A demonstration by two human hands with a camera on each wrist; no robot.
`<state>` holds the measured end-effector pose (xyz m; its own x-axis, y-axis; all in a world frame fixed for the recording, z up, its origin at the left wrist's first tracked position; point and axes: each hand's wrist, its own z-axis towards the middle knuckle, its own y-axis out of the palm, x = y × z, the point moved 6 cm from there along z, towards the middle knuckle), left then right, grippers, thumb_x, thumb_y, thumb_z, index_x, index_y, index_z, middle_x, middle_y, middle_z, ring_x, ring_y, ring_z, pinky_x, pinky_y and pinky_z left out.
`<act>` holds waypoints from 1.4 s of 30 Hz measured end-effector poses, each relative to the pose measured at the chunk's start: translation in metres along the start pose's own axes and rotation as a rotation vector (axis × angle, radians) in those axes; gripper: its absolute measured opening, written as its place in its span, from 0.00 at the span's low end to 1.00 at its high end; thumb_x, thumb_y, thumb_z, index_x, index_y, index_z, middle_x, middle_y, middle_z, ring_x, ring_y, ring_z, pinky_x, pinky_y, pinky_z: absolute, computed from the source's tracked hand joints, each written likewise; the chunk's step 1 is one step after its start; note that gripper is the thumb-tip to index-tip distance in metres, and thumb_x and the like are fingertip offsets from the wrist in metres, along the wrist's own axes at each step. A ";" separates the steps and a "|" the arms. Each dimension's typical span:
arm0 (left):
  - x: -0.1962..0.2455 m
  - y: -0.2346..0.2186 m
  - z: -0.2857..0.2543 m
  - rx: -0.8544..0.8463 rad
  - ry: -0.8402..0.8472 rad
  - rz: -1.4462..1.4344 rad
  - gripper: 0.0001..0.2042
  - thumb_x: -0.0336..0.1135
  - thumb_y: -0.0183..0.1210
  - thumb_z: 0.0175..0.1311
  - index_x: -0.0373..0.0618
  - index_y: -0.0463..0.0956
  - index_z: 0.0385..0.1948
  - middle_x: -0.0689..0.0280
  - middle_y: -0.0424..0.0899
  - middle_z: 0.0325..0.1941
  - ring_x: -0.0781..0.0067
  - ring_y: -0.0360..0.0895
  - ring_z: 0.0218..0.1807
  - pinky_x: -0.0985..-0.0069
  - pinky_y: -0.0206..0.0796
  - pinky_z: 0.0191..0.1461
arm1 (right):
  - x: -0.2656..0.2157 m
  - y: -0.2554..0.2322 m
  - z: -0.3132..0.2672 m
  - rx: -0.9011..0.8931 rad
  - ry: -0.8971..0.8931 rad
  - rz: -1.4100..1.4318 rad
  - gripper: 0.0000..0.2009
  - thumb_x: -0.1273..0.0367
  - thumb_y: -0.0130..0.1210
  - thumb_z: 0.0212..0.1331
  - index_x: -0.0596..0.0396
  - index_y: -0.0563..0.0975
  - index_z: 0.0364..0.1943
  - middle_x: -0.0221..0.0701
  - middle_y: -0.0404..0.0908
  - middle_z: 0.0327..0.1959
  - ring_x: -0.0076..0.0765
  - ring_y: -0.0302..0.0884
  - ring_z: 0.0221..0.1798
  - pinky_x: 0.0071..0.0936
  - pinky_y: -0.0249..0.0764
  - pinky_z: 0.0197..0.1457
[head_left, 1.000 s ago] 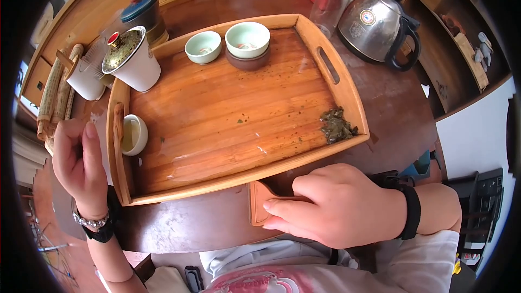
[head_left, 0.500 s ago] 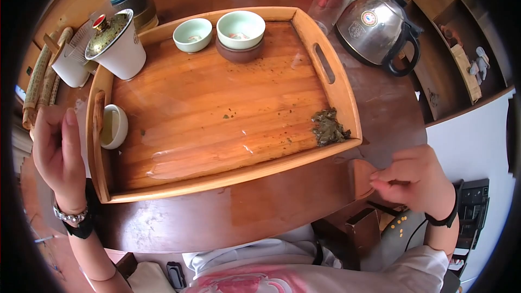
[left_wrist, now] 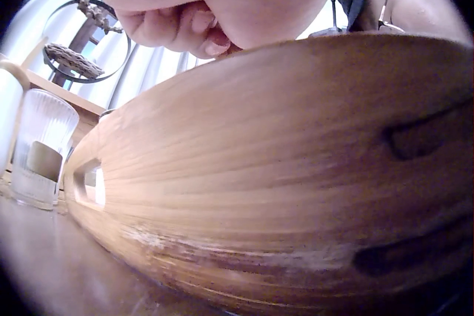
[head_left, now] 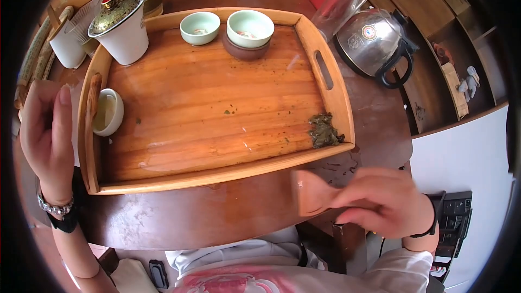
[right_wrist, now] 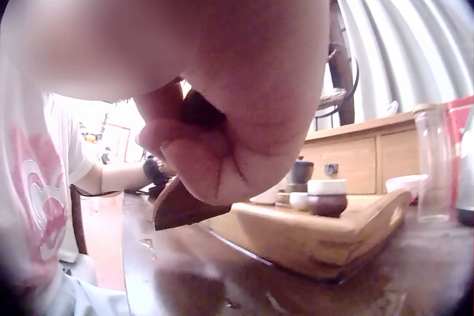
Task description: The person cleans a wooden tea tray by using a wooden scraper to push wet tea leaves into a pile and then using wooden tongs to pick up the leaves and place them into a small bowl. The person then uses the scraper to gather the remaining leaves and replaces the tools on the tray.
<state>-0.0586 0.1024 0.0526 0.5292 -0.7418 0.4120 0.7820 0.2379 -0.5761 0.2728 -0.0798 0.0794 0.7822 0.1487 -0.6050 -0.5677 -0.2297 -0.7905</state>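
One scraper [head_left: 313, 192], pinched by right hand [head_left: 386, 202]; left hand [head_left: 48, 135] loosely curled, empty; table [head_left: 179, 220] seemed part-wiped, drops [head_left: 354, 158] remained beside tray [head_left: 217, 178].

A white short-sleeved shirt [head_left: 347, 279] carries a pink print [head_left: 233, 284] with white outlines. Pale grey cloth [head_left: 228, 243] gathers at the waist. The left wrist [head_left: 56, 190] wears a silver-coloured bracelet [head_left: 53, 206] and a black band [head_left: 65, 222]; the right wrist [head_left: 426, 217], a dark band [head_left: 436, 214].

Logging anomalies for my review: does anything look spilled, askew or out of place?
Yes: a soggy clump of leaves lies loose in the near right corner of the tray, crumbs scattered beyond; wet-looking spots mark the table nearby. Leaves would usually sit in a vessel.
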 end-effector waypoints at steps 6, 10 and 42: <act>0.000 -0.001 -0.003 -0.045 0.011 0.036 0.05 0.23 0.49 0.69 0.37 0.67 0.30 0.71 0.66 0.26 0.85 0.59 0.28 0.86 0.53 0.34 | 0.004 0.035 0.015 -0.157 -0.008 0.191 0.09 0.72 0.58 0.59 0.53 0.77 0.43 0.32 0.74 0.27 0.41 0.73 0.29 0.33 0.69 0.32; 0.003 0.000 -0.002 -0.054 0.060 0.114 0.05 0.24 0.49 0.71 0.37 0.67 0.31 0.71 0.65 0.28 0.85 0.60 0.30 0.87 0.54 0.36 | 0.011 0.034 0.011 -0.062 0.037 0.129 0.08 0.72 0.60 0.58 0.52 0.80 0.42 0.32 0.74 0.23 0.41 0.73 0.26 0.33 0.69 0.30; 0.008 -0.026 0.012 0.397 0.163 0.273 0.16 0.33 0.49 0.73 0.29 0.70 0.54 0.57 0.78 0.53 0.75 0.74 0.52 0.77 0.65 0.59 | 0.003 -0.040 -0.062 0.535 0.219 -0.437 0.13 0.80 0.65 0.44 0.58 0.77 0.35 0.35 0.76 0.25 0.35 0.71 0.24 0.25 0.67 0.27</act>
<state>-0.0709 0.0979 0.0793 0.6980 -0.7000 0.1505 0.7042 0.6331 -0.3213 0.3137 -0.1303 0.1151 0.9679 -0.0901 -0.2346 -0.1954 0.3173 -0.9280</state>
